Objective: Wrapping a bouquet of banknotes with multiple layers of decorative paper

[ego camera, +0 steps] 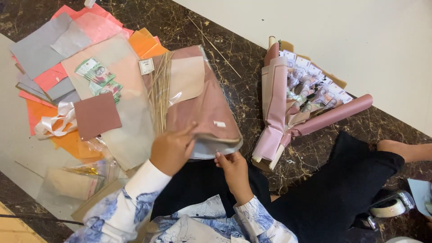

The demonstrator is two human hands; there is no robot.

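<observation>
You hold the stack of dusty-pink wrapping sheets point(204, 108) at frame centre. Your right hand point(233, 168) pinches its near edge at 6 o'clock; your left hand point(173, 150) lies nearly flat on its left corner, fingers loosely spread. The glossy sheets could slide apart and fan out. At 9 o'clock, the thin sticks point(161, 92) could get swept aside; the banknote bouquet point(299, 101) lies clear at 3 o'clock.

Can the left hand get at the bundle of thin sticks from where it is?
Probably yes. The left hand rests on the pack of wrapping paper just below the bundle of thin sticks, which lies uncovered with nothing between.
</observation>
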